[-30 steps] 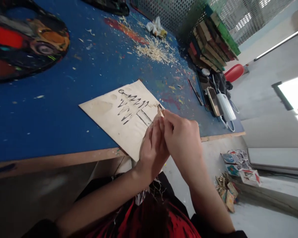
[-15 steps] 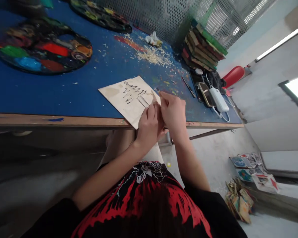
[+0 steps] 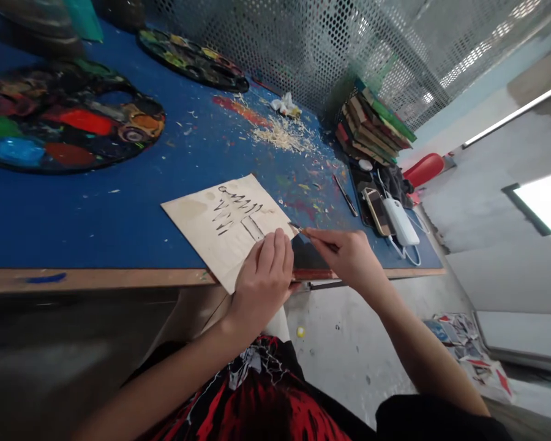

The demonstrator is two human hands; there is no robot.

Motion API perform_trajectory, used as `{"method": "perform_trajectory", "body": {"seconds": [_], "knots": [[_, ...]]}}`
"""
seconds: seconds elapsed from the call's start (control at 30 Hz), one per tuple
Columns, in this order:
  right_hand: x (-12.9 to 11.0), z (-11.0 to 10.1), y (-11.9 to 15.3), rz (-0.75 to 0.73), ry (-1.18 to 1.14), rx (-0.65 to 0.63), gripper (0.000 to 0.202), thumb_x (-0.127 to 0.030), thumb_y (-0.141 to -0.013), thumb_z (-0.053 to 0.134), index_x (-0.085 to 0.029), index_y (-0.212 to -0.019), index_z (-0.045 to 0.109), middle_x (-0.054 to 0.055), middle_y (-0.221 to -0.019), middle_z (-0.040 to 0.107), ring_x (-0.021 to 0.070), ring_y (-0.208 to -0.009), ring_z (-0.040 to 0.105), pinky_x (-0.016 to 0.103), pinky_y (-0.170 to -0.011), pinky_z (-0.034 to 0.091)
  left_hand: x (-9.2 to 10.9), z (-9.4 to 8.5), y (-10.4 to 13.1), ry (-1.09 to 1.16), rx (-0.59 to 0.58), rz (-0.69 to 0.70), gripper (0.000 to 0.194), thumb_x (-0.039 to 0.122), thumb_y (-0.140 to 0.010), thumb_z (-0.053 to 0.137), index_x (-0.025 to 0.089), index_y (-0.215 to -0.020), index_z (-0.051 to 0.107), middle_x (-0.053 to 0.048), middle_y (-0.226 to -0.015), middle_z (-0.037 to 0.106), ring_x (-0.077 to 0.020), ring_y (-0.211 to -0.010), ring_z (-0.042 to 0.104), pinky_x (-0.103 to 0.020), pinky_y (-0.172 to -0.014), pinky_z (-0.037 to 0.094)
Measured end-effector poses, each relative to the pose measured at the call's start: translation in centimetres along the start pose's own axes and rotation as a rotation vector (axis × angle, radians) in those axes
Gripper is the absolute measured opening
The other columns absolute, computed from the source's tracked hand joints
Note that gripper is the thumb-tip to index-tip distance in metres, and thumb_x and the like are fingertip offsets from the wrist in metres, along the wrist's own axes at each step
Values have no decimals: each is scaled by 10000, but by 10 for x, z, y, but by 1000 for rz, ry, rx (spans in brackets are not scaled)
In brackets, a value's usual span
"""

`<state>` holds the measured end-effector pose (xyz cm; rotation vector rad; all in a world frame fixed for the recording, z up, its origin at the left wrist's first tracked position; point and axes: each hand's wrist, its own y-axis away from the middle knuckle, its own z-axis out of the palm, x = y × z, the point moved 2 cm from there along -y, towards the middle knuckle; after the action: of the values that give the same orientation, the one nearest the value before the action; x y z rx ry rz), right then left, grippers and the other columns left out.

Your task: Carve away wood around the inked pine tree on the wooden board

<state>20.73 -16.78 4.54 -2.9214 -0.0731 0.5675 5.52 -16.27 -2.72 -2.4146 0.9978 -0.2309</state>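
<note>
A pale wooden board (image 3: 202, 220) marked with dark zigzag strokes and a small rectangle lies at the blue table's front edge, one corner jutting past it. My left hand (image 3: 266, 263) grips its near right side, fingers laid together over the top; the underside of the grip is hidden. In my right hand (image 3: 349, 254) is a thin carving knife (image 3: 299, 228), pinched between thumb and fingers. Its tip is at the board's right corner, and most of the handle is covered by the hand.
Two paint palettes (image 3: 68, 153) (image 3: 188, 58) sit left and behind. Pale shavings (image 3: 284, 136) lie beyond the board. Toward the right are a pen-like tool (image 3: 345, 195), a phone (image 3: 377, 211), a white power bank (image 3: 400, 222) with its cable, and stacked books (image 3: 376, 125).
My right hand has moved right, away from my left hand, bringing the knife into clearer sight at the board's corner. The camera view has shifted, so the table appears lower.
</note>
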Motion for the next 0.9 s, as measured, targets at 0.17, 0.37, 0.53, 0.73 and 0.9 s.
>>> {"method": "perform_trajectory", "body": {"seconds": [0.17,0.37,0.53,0.73,0.9], "knots": [[7,-3,-3,-49,-19,-47,270,-189,-893,523,-180,-1077,721,64,-984,745,181,-828,726,312,-745,576,-3,0,0,-66,21,10,855,547,-760,685,-19,-1350,435,-199,-1395,494,-287,-1221,532,-365,-1000,476],[11,-2,-3,-48,-30,-50,266,-200,-902,525,-177,-1084,719,48,-951,753,160,-751,721,277,-671,558,-2,5,2,-87,44,8,936,626,-713,696,-1,-1358,437,-179,-1405,488,-274,-1240,511,-357,-1011,451],[10,-1,-3,-51,-41,-49,270,-202,-907,526,-169,-1098,714,45,-946,754,148,-744,716,260,-657,551,-1,5,3,-80,43,-5,1000,644,-649,740,5,-1358,440,-171,-1400,498,-272,-1243,500,-359,-1018,435],[9,-2,-6,-73,-10,-61,275,-194,-906,519,-154,-1092,717,55,-936,754,171,-756,726,278,-667,558,0,7,3,-77,47,-11,1066,660,-587,773,2,-1357,440,-163,-1385,517,-268,-1235,498,-356,-1018,429],[8,-8,-9,-68,-16,-87,270,-180,-897,529,-132,-1085,717,65,-995,740,189,-816,731,283,-713,572,-2,6,2,-77,44,-12,1074,649,-578,780,7,-1365,432,-161,-1394,508,-271,-1237,497,-357,-1016,430]]}}
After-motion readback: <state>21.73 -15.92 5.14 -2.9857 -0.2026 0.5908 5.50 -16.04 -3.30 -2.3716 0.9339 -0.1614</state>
